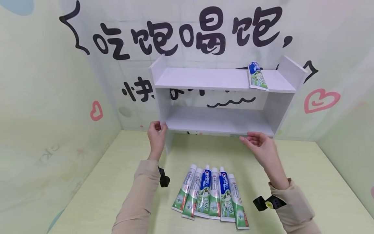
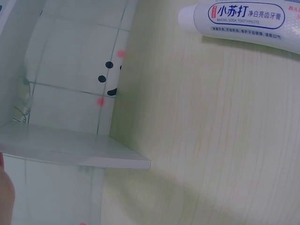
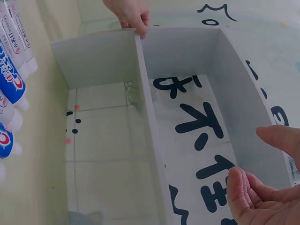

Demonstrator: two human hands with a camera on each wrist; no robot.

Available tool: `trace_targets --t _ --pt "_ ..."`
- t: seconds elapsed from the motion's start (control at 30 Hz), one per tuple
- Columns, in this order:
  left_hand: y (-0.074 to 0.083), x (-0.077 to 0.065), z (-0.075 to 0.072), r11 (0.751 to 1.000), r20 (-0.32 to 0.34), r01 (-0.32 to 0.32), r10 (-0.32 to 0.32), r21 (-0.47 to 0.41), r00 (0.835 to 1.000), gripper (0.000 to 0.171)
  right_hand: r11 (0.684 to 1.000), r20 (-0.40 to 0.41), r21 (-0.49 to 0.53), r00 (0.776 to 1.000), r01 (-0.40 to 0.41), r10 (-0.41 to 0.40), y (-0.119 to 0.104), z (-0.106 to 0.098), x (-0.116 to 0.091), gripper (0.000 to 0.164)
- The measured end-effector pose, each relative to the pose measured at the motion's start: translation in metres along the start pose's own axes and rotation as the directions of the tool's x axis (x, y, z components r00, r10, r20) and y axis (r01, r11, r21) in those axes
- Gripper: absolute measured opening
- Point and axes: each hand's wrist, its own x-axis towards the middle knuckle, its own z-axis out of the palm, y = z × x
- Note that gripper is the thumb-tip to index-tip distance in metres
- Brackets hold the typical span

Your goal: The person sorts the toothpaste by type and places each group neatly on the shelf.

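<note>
A white two-tier shelf stands against the back wall. My left hand pinches the front edge of its left side panel, beside the lower board; the right wrist view shows this grip too. Just in front of the lower board's right end is my right hand, thumb apart and fingers loosely bent, holding nothing. On the top board, towards the right, lies a blue, white and green toothpaste tube. Several more tubes lie side by side on the table, caps towards the shelf: blue-topped ones and white-and-green ones.
The pale wood-grain table reaches the back wall, which bears black writing and a pink heart. Side walls bound the table left and right. A black wrist camera sits on each forearm.
</note>
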Motion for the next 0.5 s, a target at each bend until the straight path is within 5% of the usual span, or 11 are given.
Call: trace_targets --t 0.5 --pt "-0.001 0.001 0.001 1.0 -0.009 -0.001 0.001 0.004 1.0 0.027 0.993 0.08 0.01 0.99 -0.121 0.12 0.033 0.012 -0.009 0.057"
